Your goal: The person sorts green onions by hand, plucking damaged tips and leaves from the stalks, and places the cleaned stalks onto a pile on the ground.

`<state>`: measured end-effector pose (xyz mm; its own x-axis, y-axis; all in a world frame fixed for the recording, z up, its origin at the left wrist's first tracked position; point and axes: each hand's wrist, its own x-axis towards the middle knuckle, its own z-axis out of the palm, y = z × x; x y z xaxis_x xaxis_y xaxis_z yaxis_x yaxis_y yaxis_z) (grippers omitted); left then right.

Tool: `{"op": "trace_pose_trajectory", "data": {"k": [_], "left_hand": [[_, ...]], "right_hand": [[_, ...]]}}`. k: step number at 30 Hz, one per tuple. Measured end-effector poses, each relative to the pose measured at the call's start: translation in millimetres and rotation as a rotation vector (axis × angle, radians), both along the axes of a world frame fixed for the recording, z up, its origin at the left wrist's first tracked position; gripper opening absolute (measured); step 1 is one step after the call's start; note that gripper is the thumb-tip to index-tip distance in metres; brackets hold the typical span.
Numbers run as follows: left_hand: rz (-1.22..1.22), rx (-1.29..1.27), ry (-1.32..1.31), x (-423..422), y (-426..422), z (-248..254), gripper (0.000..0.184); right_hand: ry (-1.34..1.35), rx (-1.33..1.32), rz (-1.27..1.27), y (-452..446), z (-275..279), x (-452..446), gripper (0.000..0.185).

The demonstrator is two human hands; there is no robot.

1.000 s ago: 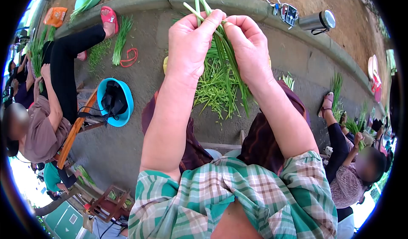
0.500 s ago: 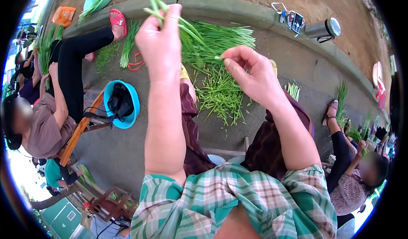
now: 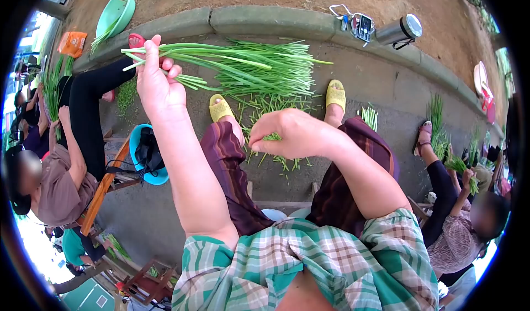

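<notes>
My left hand (image 3: 160, 84) is closed round a few long green stalks (image 3: 221, 54), their pale ends sticking out past the thumb and their green length pointing right. Below and right of it my right hand (image 3: 287, 131) hangs over the cut pieces, thumb and fingertips apart, with nothing visible between them. On the ground ahead lies a large pile of long green stalks (image 3: 276, 73), pale ends to the right. Short cut green pieces (image 3: 281, 162) are scattered between my feet, partly hidden by my right hand.
A blue basin (image 3: 161, 174) holding a black item stands at the left, beside a wooden seat (image 3: 99, 198). Seated people (image 3: 63, 184) are on both sides. A concrete kerb (image 3: 265, 21) runs across, with a metal flask (image 3: 395, 30) and a phone (image 3: 363, 27) on it.
My left hand has moved left and down with its stalks, which now lie sideways. My right hand has moved down and left, and the small green piece at its fingertips is gone.
</notes>
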<state>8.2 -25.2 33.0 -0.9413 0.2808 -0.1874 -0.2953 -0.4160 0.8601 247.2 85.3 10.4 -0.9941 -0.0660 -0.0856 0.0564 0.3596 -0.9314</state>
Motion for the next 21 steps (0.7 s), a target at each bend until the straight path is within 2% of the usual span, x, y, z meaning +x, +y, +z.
{"op": "trace_pose_trajectory", "data": {"k": [3,4,5,7,10,11,13,15,17,19,21], "left_hand": [[0.014,-0.003,-0.003,-2,-2,0,0.027],[0.015,-0.010,-0.001,-4,-4,1,0.027],[0.017,-0.015,0.000,-4,-6,1,0.028],[0.024,-0.017,-0.002,-6,-7,1,0.029],[0.017,-0.008,0.000,-8,-10,2,0.030],[0.028,-0.013,-0.002,-8,-10,3,0.030],[0.035,-0.010,-0.007,-7,-8,4,0.030],[0.016,-0.006,-0.001,-6,-9,5,0.030],[0.018,-0.007,-0.005,-6,-9,5,0.030],[0.029,-0.025,-0.009,-6,-9,4,0.030],[0.028,-0.015,-0.008,-7,-9,3,0.030]], "right_hand": [[-0.139,-0.109,-0.058,25,23,1,0.020],[-0.088,-0.150,-0.140,33,23,6,0.020],[-0.109,-0.368,-0.217,41,27,10,0.021],[-0.040,-0.554,-0.462,62,45,18,0.020],[0.261,-0.496,-1.058,88,29,16,0.018],[0.284,-0.408,-1.160,94,26,15,0.018],[0.200,-0.216,-1.151,102,23,18,0.018],[0.175,-0.088,-1.033,99,19,18,0.018],[0.148,-0.099,-0.960,97,9,17,0.019],[0.267,0.445,-0.781,92,9,15,0.022],[0.214,0.448,-0.765,89,13,14,0.025]]}}
